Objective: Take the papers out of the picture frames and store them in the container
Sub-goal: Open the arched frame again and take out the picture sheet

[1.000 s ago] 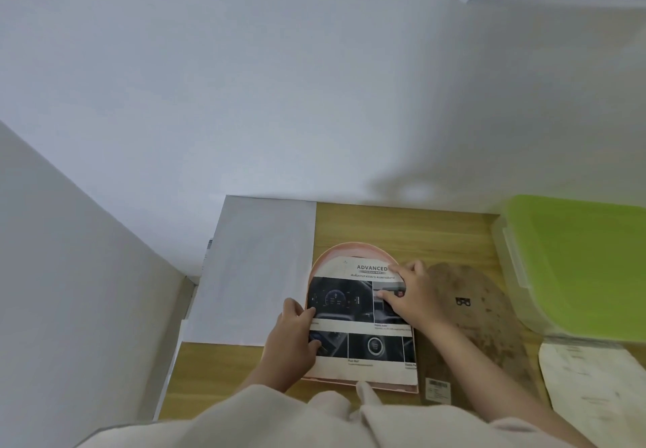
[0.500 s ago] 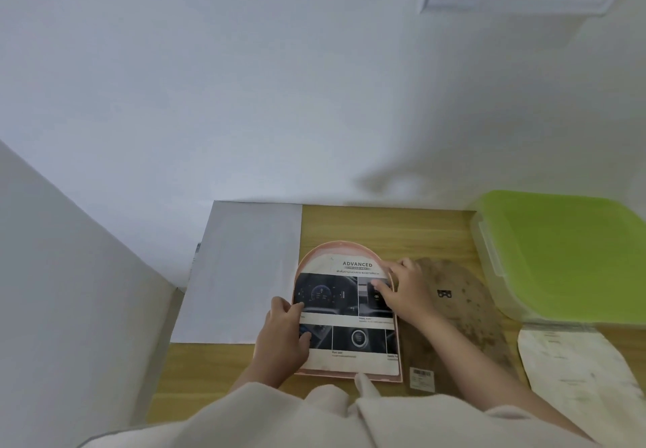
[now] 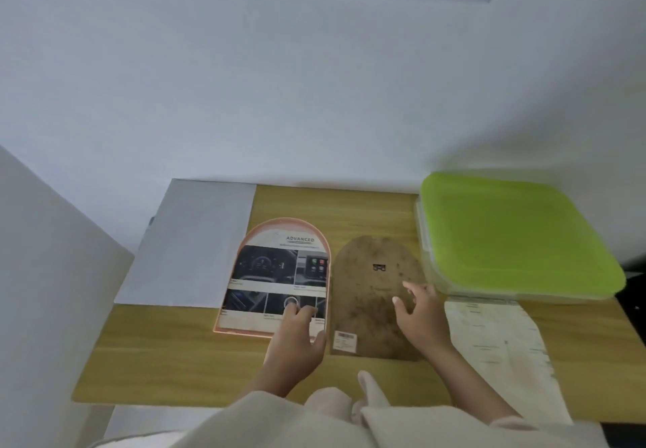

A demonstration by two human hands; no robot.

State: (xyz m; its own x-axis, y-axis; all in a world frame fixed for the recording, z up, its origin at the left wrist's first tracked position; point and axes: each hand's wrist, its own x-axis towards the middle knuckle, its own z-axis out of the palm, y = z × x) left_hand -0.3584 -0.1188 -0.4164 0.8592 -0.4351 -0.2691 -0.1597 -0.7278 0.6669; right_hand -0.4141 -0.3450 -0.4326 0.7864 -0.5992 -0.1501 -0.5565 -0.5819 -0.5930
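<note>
Both hands' fingers loosely spread: left hand point(image 3: 292, 341) on printed paper point(image 3: 279, 279), right hand point(image 3: 421, 314) over brown backing board point(image 3: 370, 293).

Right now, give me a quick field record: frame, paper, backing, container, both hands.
frame: pink arched frame lying flat on wooden table
paper: printed sheet sits in the frame, not removed
backing: brown board lies right of the frame
container: green-lidded box, lid on, far right
left hand: fingertips on the sheet's lower right corner
right hand: fingers spread over the backing board
other: white sheet at left, cream paper at right
</note>
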